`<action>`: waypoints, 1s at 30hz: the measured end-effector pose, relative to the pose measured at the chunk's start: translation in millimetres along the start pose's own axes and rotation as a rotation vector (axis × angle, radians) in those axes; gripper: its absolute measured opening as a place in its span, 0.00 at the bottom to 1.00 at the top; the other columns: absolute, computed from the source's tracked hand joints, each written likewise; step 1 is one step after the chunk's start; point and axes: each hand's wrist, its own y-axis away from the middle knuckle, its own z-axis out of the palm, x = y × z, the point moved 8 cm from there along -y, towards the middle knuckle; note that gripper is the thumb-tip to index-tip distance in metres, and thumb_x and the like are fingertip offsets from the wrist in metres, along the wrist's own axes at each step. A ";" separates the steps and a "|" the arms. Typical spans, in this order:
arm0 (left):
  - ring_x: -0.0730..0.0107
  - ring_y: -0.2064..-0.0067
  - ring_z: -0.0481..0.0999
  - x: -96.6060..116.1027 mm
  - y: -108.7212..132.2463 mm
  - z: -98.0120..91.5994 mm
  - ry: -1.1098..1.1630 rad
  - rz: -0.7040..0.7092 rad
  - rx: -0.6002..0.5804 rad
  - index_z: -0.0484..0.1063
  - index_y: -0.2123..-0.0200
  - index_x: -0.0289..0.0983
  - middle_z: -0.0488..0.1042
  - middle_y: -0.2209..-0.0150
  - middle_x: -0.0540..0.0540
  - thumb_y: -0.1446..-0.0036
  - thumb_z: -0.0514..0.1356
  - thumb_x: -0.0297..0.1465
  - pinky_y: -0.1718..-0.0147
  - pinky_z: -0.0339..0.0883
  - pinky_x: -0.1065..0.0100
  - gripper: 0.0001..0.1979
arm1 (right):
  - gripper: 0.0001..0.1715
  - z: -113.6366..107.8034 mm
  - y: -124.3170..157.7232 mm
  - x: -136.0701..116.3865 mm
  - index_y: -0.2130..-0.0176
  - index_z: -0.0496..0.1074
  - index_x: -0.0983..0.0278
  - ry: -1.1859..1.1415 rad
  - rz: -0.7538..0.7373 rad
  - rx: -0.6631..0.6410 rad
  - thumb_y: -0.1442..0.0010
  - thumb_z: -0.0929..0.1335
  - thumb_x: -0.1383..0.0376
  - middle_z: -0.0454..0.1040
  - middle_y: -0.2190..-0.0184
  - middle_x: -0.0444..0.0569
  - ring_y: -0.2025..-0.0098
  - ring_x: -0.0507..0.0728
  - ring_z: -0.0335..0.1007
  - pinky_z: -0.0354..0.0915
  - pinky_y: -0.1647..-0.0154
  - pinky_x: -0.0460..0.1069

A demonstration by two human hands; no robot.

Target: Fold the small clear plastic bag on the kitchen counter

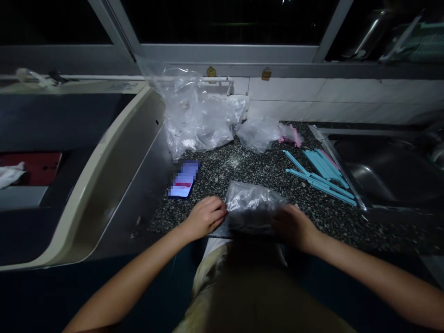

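Note:
A clear plastic bag (255, 203) lies near the front edge of the speckled countertop (215, 171), shiny and creased. My left hand (208, 215) has its fingers curled and pinched at the bag's left edge. At the opposite edge is my right hand (294, 224), darker and a little blurred, with its fingers bent around the bag's side. To the right lie several long light-blue plastic strips (319, 173), shaped like bag sealing clips. Beyond my left hand rests a phone (184, 179) with its screen lit.
Crumpled clear plastic bags (201, 115) are heaped against the tiled wall. A smaller bag (258, 134) sits beside pink plastic strips (294, 135). On the right is a metal sink (391, 171); a large cream-edged appliance (114, 134) stands at the left. A window runs behind.

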 end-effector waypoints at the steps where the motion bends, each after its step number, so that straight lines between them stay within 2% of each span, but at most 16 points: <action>1: 0.68 0.65 0.66 2.0 3.2 4.7 -0.002 0.006 -0.014 0.71 0.68 0.35 0.70 0.69 0.44 0.44 0.52 0.28 0.67 0.61 0.67 0.08 | 0.16 3.2 3.6 -5.5 0.78 0.67 0.61 0.000 -0.039 0.002 0.43 0.59 0.70 0.66 0.79 0.46 0.73 0.53 0.58 0.54 0.70 0.50; 5: 0.67 0.64 0.66 6.9 10.3 21.4 0.002 0.029 -0.065 0.71 0.68 0.35 0.69 0.69 0.44 0.44 0.52 0.28 0.67 0.61 0.66 0.08 | 0.14 12.0 14.0 -16.3 0.75 0.68 0.62 -0.021 -0.142 0.007 0.43 0.59 0.71 0.68 0.76 0.47 0.72 0.53 0.58 0.54 0.71 0.50; 9: 0.66 0.64 0.66 9.3 13.1 31.8 0.027 0.026 -0.133 0.71 0.67 0.35 0.69 0.68 0.43 0.44 0.52 0.28 0.66 0.61 0.65 0.09 | 0.12 8.8 18.1 -15.6 0.72 0.70 0.62 -0.101 -0.166 -0.072 0.42 0.60 0.69 0.70 0.74 0.49 0.69 0.54 0.61 0.56 0.69 0.50; 12: 0.65 0.64 0.67 13.1 14.2 29.1 0.101 0.043 -0.171 0.71 0.66 0.35 0.69 0.68 0.42 0.44 0.53 0.32 0.66 0.62 0.64 0.09 | 0.10 -13.7 19.7 -7.7 0.67 0.71 0.63 -0.166 -0.145 -0.077 0.43 0.61 0.66 0.71 0.71 0.50 0.68 0.56 0.63 0.59 0.67 0.51; 15: 0.65 0.64 0.67 13.7 6.6 11.3 0.248 0.071 -0.076 0.71 0.64 0.34 0.70 0.68 0.42 0.46 0.54 0.36 0.65 0.63 0.64 0.13 | 0.11 -46.5 15.5 11.6 0.67 0.71 0.65 -0.227 -0.073 0.043 0.43 0.61 0.65 0.70 0.73 0.51 0.70 0.55 0.64 0.60 0.70 0.50; 18: 0.68 0.65 0.67 -6.5 -13.9 -4.9 0.314 -0.061 0.113 0.71 0.63 0.34 0.71 0.69 0.43 0.44 0.50 0.31 0.65 0.63 0.65 0.11 | 0.10 -67.0 1.4 33.1 0.64 0.71 0.65 -0.225 -0.003 0.194 0.42 0.61 0.67 0.71 0.71 0.51 0.67 0.55 0.65 0.62 0.68 0.49; 20: 0.67 0.63 0.68 -28.4 -30.0 -1.4 0.265 -0.241 0.154 0.71 0.62 0.35 0.71 0.67 0.43 0.44 0.50 0.30 0.62 0.63 0.63 0.12 | 0.11 -64.2 -13.8 44.1 0.62 0.71 0.64 -0.186 0.042 0.215 0.41 0.61 0.66 0.72 0.68 0.51 0.64 0.55 0.65 0.64 0.64 0.51; 23: 0.63 0.58 0.69 -59.6 -45.9 19.1 0.247 -0.496 0.087 0.70 0.59 0.35 0.72 0.63 0.42 0.45 0.51 0.30 0.56 0.63 0.61 0.13 | 0.14 -42.2 -36.7 50.2 0.58 0.71 0.63 -0.136 0.042 0.124 0.41 0.61 0.65 0.71 0.64 0.53 0.62 0.57 0.65 0.64 0.61 0.53; 26: 0.63 0.57 0.70 -89.4 -39.3 37.3 0.292 -0.744 0.019 0.71 0.59 0.34 0.73 0.59 0.42 0.45 0.50 0.29 0.54 0.63 0.61 0.13 | 0.15 -24.0 -44.7 54.5 0.59 0.72 0.64 -0.118 0.024 0.050 0.42 0.60 0.66 0.71 0.64 0.54 0.62 0.58 0.64 0.64 0.61 0.54; 28: 0.63 0.57 0.71 -102.0 -30.7 43.5 0.292 -0.792 -0.030 0.71 0.61 0.34 0.73 0.59 0.43 0.46 0.50 0.27 0.54 0.63 0.62 0.13 | 0.15 -21.7 -39.2 61.7 0.59 0.72 0.64 -0.136 0.032 0.053 0.42 0.60 0.67 0.71 0.64 0.54 0.61 0.58 0.64 0.64 0.61 0.54; 30: 0.63 0.57 0.70 -106.5 -27.1 44.8 0.266 -0.708 -0.065 0.72 0.61 0.35 0.73 0.61 0.44 0.48 0.53 0.26 0.54 0.63 0.62 0.12 | 0.16 -24.7 -27.1 73.2 0.58 0.71 0.63 -0.173 0.061 0.079 0.42 0.59 0.68 0.71 0.63 0.53 0.60 0.58 0.64 0.64 0.59 0.54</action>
